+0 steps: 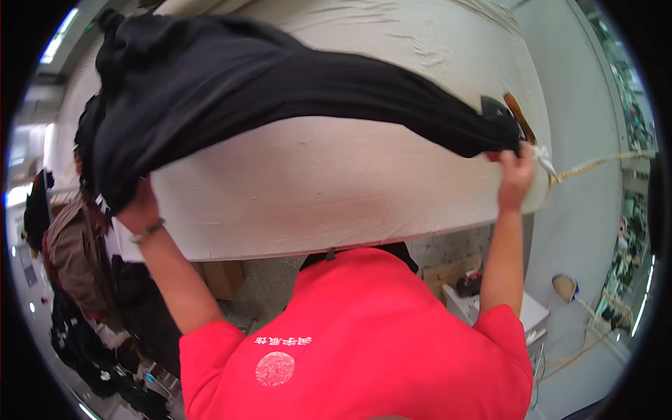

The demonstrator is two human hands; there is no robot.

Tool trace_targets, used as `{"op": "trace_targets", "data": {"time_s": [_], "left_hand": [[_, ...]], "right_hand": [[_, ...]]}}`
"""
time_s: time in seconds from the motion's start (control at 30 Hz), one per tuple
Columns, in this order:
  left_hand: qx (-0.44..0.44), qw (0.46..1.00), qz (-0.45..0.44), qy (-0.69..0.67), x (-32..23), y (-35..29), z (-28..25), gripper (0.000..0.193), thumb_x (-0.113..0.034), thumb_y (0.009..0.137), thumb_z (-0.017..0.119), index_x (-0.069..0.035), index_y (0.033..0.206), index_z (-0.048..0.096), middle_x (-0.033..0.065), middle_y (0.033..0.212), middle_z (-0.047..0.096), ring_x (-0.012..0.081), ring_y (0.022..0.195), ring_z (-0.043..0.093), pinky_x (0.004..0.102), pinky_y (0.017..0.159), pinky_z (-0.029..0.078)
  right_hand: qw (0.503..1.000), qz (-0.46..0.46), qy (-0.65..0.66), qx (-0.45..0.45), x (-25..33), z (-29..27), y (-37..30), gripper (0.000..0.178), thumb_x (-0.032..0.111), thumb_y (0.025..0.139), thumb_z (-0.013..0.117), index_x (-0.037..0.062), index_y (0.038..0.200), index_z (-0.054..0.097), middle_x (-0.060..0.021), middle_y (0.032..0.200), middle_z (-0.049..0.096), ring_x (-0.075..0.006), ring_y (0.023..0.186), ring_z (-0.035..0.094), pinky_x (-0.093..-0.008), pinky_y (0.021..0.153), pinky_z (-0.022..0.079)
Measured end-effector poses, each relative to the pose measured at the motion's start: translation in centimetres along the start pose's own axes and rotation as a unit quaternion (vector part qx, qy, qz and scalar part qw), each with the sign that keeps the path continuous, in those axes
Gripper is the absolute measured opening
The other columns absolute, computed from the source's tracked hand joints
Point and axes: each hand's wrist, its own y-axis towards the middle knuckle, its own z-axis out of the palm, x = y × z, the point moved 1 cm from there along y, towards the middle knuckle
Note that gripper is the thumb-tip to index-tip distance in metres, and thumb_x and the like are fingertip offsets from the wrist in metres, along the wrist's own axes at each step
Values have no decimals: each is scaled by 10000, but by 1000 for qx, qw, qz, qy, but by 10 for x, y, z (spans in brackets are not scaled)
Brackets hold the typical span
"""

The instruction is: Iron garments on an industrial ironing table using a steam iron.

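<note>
A long black garment [280,80], shaped like trousers, stretches across the pale cloth-covered table [280,189] from far left to right. My left hand [142,206] is closed on its near left edge, the fingers partly hidden by the cloth. At the narrow right end, my right hand [514,173] pinches the garment's tip. Just beyond that hand lies what looks like an iron with a brown handle [519,119], partly covered by the garment.
A yellowish hose [595,165] runs right from the table's corner past a pale wall panel [570,119]. Brown and black clothes [84,259] hang at the left. Below the table's near edge stand a cardboard box [222,278] and a white cabinet [528,315].
</note>
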Motion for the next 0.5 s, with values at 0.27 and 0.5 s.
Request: {"op": "trace_targets", "data": {"time_s": [0.27,0.5], "left_hand": [[-100,959,-262,40,166,-103,0,338,-245,1019,519,-18,1232,653,120,1247,679,278,1176,622,485,1070,448],[-93,931,-228,269,166,-50,30,160,-103,1019,571,-37,1152,633,47,1054,700,157,959,666,353,812,585]], "right_hand": [[953,109,-279,48,-128,-11,-31,396,240,906,725,-16,1197,647,-149,989,734,-251,894,709,-344,851,556],[946,56,-315,56,-154,42,29,334,261,910,728,-4,1108,683,-124,949,726,-246,870,701,-343,830,544]]}}
